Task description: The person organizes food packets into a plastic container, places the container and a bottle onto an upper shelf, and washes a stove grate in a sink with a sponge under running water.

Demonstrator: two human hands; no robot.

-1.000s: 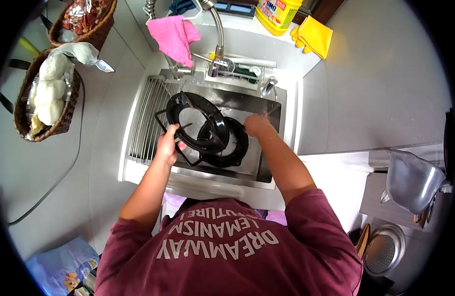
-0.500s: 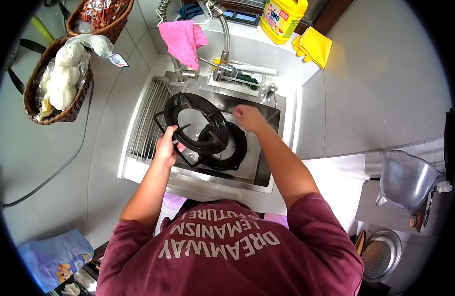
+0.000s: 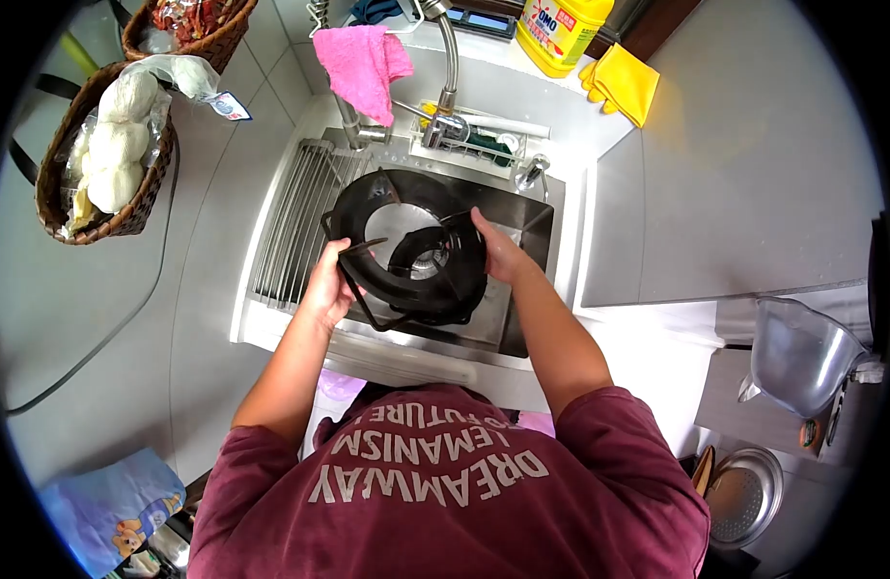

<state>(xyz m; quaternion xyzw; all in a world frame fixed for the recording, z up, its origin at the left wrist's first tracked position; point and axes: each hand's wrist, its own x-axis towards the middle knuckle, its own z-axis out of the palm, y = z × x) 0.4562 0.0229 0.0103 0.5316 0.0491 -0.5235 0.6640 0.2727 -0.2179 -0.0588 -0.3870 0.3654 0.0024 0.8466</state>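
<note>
Over the steel sink I hold a black ring-shaped stove grate with prongs. My left hand is closed on its left edge, by a bent black bar. On the right side of the same grate, my right hand grips the rim with the thumb on top. A second black ring lies lower in the sink, partly hidden under the grate. The drain shows through both rings.
A rolled metal rack covers the sink's left side. Behind stand the faucet, a pink cloth, a yellow bottle and yellow gloves. Baskets sit at left, a clear bowl at right.
My right hand has moved onto the grate's right side and now grips it. The grate has turned from a steep tilt to a flatter one and covers more of the lower ring.
</note>
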